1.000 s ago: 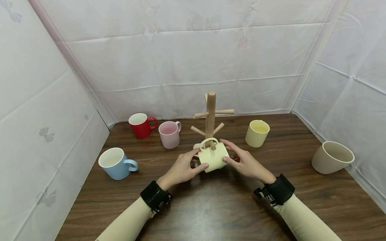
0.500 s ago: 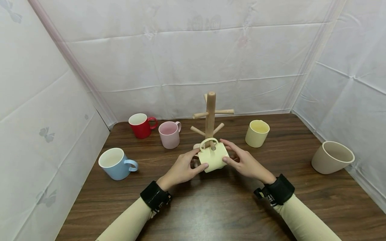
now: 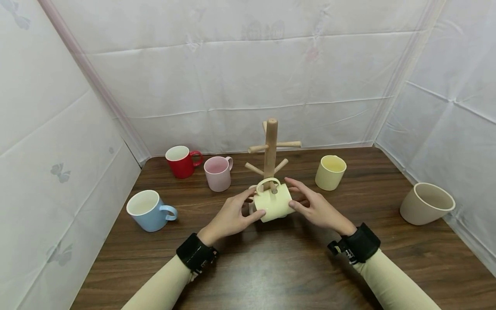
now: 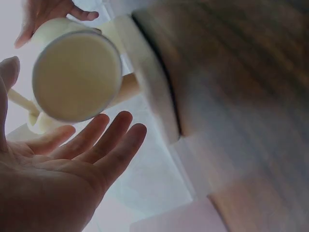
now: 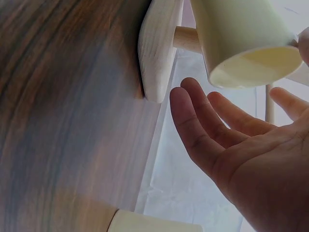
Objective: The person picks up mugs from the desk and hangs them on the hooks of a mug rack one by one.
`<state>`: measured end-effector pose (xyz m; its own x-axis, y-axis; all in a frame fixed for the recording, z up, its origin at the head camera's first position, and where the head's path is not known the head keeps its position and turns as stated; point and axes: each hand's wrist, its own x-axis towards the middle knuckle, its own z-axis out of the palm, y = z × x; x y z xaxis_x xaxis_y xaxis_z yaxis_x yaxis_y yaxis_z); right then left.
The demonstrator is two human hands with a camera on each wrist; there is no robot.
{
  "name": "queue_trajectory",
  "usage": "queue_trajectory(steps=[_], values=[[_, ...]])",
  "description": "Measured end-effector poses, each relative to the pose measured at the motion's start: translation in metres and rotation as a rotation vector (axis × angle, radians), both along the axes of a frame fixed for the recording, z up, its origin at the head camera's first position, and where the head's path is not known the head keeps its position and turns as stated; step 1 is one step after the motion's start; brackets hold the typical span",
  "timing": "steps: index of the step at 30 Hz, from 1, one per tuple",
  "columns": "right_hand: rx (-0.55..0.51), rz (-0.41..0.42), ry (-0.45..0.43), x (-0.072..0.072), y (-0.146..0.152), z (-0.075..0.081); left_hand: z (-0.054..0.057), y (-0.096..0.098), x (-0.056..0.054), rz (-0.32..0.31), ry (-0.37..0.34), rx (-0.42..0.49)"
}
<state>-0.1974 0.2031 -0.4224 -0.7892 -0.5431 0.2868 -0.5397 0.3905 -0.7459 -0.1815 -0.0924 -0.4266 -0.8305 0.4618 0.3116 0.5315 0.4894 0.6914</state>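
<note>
A pale yellow mug (image 3: 273, 204) hangs on its side by its handle from a low peg of the wooden mug tree (image 3: 270, 159). Its mouth, showing in the right wrist view, faces my right hand. My left hand (image 3: 232, 216) is at the mug's left end, thumb overlapping its lower edge in the head view; in the left wrist view the spread fingers (image 4: 118, 140) stand beside the round end. On the other side is my right hand (image 3: 319, 210), thumb tip at the rim, its other fingers (image 5: 186, 108) extended and apart from the mug.
Red (image 3: 181, 162), pink (image 3: 218, 174) and blue (image 3: 149, 212) mugs stand to the left on the dark wood table (image 3: 252, 275). On the right are another yellow mug (image 3: 330, 173) and a beige cup (image 3: 420, 206). White cloth walls (image 3: 232, 73) enclose the back and sides.
Both hands have eased slightly outward from the mug, and my right fingers have spread a little. The mug has turned slightly on its peg; the other mugs are where they were.
</note>
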Motion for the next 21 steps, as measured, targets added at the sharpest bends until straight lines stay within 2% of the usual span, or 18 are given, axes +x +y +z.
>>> queue_trajectory(steps=[5, 10, 16, 21], values=[[-0.002, -0.030, 0.033, -0.003, 0.003, 0.006, 0.014, -0.005, 0.002, 0.051, 0.051, 0.014], [-0.016, -0.100, 0.115, -0.008, 0.003, 0.018, 0.033, -0.006, 0.004, 0.146, 0.184, 0.041], [-0.047, -0.174, 0.180, -0.016, 0.000, 0.033, 0.061, -0.002, 0.002, 0.211, 0.318, 0.194], [-0.110, -0.215, 0.246, -0.021, -0.003, 0.054, 0.086, 0.003, -0.004, 0.247, 0.421, 0.287]])
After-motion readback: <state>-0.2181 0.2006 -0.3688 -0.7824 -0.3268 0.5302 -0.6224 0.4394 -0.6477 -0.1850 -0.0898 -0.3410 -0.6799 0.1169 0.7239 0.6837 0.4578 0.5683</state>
